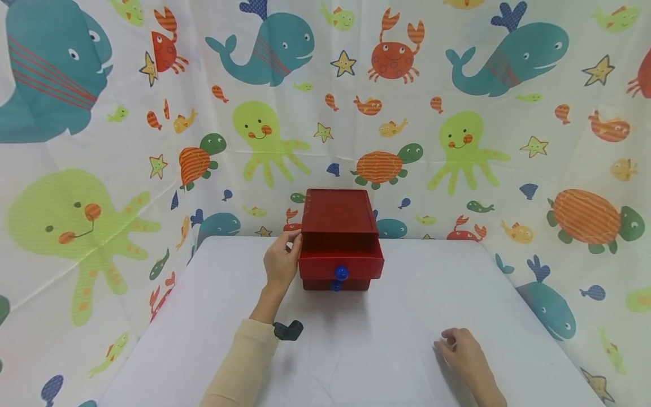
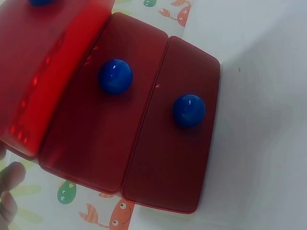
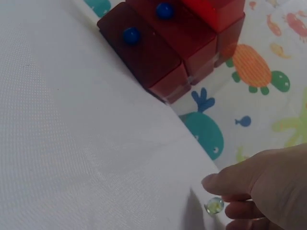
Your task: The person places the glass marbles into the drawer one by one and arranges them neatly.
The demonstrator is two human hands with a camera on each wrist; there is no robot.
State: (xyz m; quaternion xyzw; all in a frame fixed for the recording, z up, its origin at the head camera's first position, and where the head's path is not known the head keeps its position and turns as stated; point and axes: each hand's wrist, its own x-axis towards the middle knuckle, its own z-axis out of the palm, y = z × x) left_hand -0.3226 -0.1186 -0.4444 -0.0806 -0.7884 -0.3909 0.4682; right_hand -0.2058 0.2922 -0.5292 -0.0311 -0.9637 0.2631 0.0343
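Observation:
A red box of drawers with round blue knobs stands at the back middle of the table, its top drawer pulled out. My left hand rests by the box's left side, fingers loosely bent at its edge; in the left wrist view only fingertips show beside the red fronts. Out at the front right, my right hand is low over the table. In the right wrist view a clear glass marble with yellow-green inside lies at my fingertips, between thumb and curled fingers. In the head view the marble cannot be made out.
A white cloth covers the table. Behind it and along both sides hangs a curtain printed with sea animals. The box stands close to the back edge, near the curtain. A dark strap sits on my left wrist.

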